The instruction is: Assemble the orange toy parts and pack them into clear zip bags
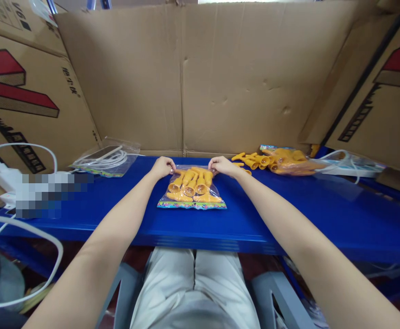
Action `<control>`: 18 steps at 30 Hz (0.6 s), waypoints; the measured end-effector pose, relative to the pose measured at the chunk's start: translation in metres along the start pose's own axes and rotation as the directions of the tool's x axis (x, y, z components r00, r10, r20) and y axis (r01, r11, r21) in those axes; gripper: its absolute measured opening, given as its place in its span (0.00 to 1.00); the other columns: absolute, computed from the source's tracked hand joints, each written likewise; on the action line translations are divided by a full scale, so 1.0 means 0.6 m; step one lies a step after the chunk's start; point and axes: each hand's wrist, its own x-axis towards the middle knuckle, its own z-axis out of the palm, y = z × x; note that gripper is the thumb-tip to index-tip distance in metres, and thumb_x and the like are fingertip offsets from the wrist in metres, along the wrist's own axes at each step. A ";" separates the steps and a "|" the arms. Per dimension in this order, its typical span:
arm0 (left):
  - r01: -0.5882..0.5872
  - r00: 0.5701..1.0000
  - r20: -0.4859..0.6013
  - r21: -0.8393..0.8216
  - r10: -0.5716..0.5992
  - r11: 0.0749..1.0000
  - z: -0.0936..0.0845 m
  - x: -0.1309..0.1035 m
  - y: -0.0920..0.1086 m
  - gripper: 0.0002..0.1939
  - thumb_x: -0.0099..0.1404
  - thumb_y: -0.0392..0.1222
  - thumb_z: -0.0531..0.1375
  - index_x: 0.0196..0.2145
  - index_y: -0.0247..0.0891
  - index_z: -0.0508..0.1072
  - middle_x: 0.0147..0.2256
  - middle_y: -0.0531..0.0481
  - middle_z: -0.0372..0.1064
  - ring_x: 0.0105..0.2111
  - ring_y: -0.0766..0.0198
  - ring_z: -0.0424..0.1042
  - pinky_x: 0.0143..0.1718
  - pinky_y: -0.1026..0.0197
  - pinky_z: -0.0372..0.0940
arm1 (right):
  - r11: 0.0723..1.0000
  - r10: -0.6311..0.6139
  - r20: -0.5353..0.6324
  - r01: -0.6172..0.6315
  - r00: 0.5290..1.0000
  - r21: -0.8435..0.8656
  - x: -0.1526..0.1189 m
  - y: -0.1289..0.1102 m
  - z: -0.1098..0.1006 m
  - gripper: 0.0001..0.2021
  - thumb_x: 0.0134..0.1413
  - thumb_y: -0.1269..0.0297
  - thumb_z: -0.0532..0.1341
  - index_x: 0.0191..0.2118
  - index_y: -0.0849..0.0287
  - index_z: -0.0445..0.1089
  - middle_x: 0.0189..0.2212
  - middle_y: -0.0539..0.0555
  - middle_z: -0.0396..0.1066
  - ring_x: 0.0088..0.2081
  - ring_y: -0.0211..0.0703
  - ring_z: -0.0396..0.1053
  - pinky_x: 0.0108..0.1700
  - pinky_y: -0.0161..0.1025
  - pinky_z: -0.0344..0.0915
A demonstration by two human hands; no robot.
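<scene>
A clear plastic bag (192,204) with a colourful printed strip along its near edge lies on the blue table in front of me. Inside it are several orange-yellow plastic pieces (201,188) with round, cup-like ends. My left hand (163,167) pinches the bag's far left corner. At the far right corner, my right hand (222,165) has its fingers closed on the bag too. The exact fingertip contact is small and partly hidden on both sides.
Loose orange-yellow pieces (253,161) and another filled bag (291,162) lie at the back right of the blue table (309,219). White cables (109,160) in a clear bag sit at the left. A white power strip (10,180) is farther left. Cardboard walls (241,77) surround the table.
</scene>
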 end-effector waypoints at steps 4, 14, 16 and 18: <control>-0.250 0.965 0.009 0.334 0.262 0.909 0.002 0.001 0.001 0.13 0.45 0.22 0.51 0.15 0.38 0.66 0.21 0.52 0.67 0.28 0.63 0.68 0.36 0.61 0.63 | 0.954 -0.061 0.032 0.067 0.998 -0.291 0.011 -0.017 0.003 0.16 0.48 0.74 0.56 0.12 0.60 0.62 0.11 0.49 0.62 0.16 0.34 0.59 0.22 0.32 0.58; -0.419 0.883 0.025 0.489 0.468 0.765 0.002 -0.011 0.015 0.11 0.53 0.27 0.49 0.21 0.39 0.65 0.29 0.49 0.64 0.30 0.63 0.65 0.33 0.61 0.59 | 0.956 0.012 0.202 0.048 0.979 -0.291 0.047 -0.064 0.005 0.16 0.26 0.65 0.76 0.27 0.60 0.74 0.22 0.51 0.73 0.27 0.41 0.69 0.32 0.35 0.65; -0.429 0.871 -0.005 0.482 0.491 0.764 0.001 -0.016 0.021 0.11 0.54 0.27 0.49 0.22 0.39 0.64 0.30 0.48 0.63 0.30 0.62 0.65 0.34 0.61 0.59 | 0.978 0.168 0.341 -0.113 0.925 -0.175 0.042 -0.070 0.008 0.14 0.30 0.65 0.75 0.28 0.62 0.75 0.26 0.53 0.75 0.29 0.43 0.72 0.33 0.36 0.67; -0.437 0.860 -0.032 0.468 0.509 0.768 0.001 -0.020 0.027 0.11 0.55 0.26 0.48 0.22 0.39 0.63 0.31 0.48 0.63 0.31 0.63 0.65 0.35 0.61 0.59 | 0.951 0.300 0.448 -0.302 0.842 -0.069 0.032 -0.074 0.013 0.12 0.35 0.69 0.73 0.29 0.64 0.75 0.26 0.55 0.76 0.30 0.43 0.73 0.34 0.37 0.68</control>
